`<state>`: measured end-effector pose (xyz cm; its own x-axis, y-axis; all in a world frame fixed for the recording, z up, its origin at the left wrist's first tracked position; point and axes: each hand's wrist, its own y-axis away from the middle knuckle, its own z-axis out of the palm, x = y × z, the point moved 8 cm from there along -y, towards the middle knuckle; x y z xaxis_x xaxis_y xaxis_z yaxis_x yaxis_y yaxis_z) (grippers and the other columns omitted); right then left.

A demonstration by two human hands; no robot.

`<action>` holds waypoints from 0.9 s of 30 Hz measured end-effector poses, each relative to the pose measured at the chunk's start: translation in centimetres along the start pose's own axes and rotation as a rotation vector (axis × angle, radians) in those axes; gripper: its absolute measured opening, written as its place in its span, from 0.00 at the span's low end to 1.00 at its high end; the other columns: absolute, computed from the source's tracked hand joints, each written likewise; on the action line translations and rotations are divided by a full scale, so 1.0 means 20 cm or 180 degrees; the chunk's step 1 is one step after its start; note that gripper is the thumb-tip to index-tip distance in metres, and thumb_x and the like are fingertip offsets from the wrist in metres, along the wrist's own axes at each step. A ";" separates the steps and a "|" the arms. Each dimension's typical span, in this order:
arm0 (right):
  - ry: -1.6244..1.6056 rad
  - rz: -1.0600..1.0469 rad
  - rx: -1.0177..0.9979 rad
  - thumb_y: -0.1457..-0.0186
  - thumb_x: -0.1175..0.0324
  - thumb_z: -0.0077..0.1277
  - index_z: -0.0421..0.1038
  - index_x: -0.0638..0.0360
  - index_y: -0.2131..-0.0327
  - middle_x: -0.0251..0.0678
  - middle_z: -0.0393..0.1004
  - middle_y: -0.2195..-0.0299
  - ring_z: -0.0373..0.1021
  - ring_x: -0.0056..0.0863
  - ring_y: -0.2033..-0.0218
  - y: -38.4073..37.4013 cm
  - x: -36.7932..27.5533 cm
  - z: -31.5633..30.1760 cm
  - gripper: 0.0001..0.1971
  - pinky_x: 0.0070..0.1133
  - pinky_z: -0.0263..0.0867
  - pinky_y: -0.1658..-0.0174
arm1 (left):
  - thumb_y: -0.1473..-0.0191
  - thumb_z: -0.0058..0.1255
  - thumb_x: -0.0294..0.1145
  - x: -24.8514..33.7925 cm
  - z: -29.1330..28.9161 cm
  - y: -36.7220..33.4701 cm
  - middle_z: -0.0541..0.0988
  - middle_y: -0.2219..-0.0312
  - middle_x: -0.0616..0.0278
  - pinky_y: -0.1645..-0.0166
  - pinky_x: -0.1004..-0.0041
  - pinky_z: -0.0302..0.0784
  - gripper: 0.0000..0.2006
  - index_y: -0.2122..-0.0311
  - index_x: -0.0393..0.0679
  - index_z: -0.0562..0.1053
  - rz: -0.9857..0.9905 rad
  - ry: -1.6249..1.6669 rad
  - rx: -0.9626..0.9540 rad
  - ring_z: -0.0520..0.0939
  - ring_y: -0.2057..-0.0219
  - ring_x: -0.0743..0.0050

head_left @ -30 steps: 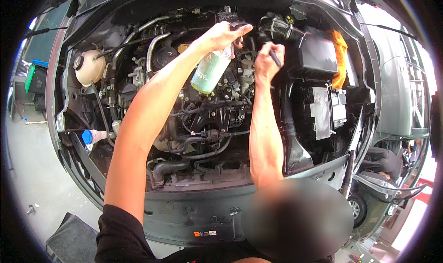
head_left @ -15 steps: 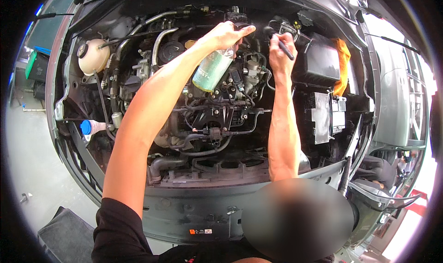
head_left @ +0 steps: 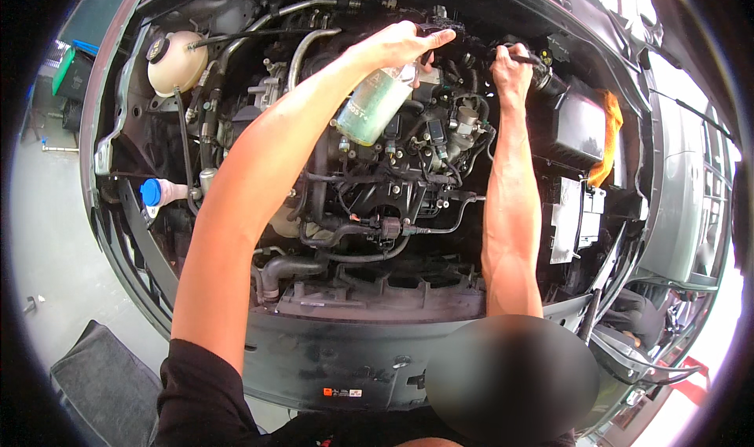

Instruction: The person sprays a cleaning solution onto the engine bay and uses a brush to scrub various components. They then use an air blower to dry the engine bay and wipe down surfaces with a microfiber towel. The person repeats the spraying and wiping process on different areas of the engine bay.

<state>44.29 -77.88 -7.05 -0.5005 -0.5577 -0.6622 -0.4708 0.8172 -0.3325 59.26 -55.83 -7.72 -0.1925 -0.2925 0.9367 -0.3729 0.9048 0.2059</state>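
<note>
My left hand (head_left: 399,45) is closed round the top of a clear spray bottle (head_left: 369,108) with pale green liquid in it. The bottle tilts over the middle of the engine (head_left: 393,192), and my hand hides most of its spray head. Farther right, at the back of the engine bay, my right hand (head_left: 512,72) grips a slim black-handled tool (head_left: 528,59). Its handle sticks out to the right of my fingers; its working end is too dark to make out. Dark hoses and engine parts lie close round this hand.
A cream coolant tank (head_left: 177,64) and a blue-capped filler neck (head_left: 162,193) are at the left. To the right are a black box (head_left: 580,125), an orange cloth (head_left: 609,145) and the battery (head_left: 591,215). The car's front panel (head_left: 338,361) crosses below my arms.
The whole view has shifted, so the engine bay appears farther right. My right hand has turned the tool; its handle now points right instead of down to the right. Both hands keep their hold.
</note>
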 end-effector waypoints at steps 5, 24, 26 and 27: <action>-0.1068 -0.0046 -0.0085 0.41 0.65 0.53 0.72 0.61 0.69 0.40 0.78 0.76 0.73 0.29 0.75 0.30 -0.13 0.25 0.09 0.27 0.68 0.68 | 0.46 0.48 0.73 -0.07 -0.09 0.07 0.81 0.81 0.58 0.73 0.70 0.83 0.37 0.73 0.39 0.75 -0.0139 0.0159 -0.0034 0.85 0.80 0.70; -0.0770 -0.0385 -0.0150 0.43 0.64 0.54 0.75 0.64 0.68 0.50 0.79 0.74 0.77 0.35 0.71 0.22 -0.52 0.42 0.11 0.30 0.70 0.64 | 0.47 0.44 0.77 -0.22 -0.48 0.24 0.82 0.79 0.59 0.72 0.71 0.83 0.41 0.70 0.37 0.76 -0.0299 -0.0291 0.0213 0.86 0.79 0.69; -0.0351 -0.0313 -0.0525 0.45 0.58 0.53 0.76 0.64 0.68 0.53 0.80 0.71 0.79 0.45 0.66 0.14 -0.56 0.53 0.15 0.34 0.71 0.61 | 0.47 0.44 0.77 -0.22 -0.54 0.25 0.82 0.78 0.59 0.72 0.70 0.82 0.41 0.69 0.37 0.76 -0.0235 -0.0188 0.0345 0.86 0.78 0.69; 0.0349 -0.0502 -0.0542 0.46 0.55 0.52 0.77 0.63 0.67 0.55 0.80 0.68 0.78 0.52 0.61 0.10 -0.63 0.58 0.18 0.36 0.71 0.57 | 0.47 0.44 0.77 -0.22 -0.56 0.24 0.82 0.76 0.58 0.73 0.70 0.82 0.41 0.69 0.38 0.75 -0.0270 -0.0287 0.0225 0.86 0.78 0.69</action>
<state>58.20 -67.52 -7.16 -0.4826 -0.6964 -0.5312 -0.6602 0.6878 -0.3018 68.55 -46.66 -7.72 -0.2372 -0.3964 0.8869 -0.4537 0.8525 0.2597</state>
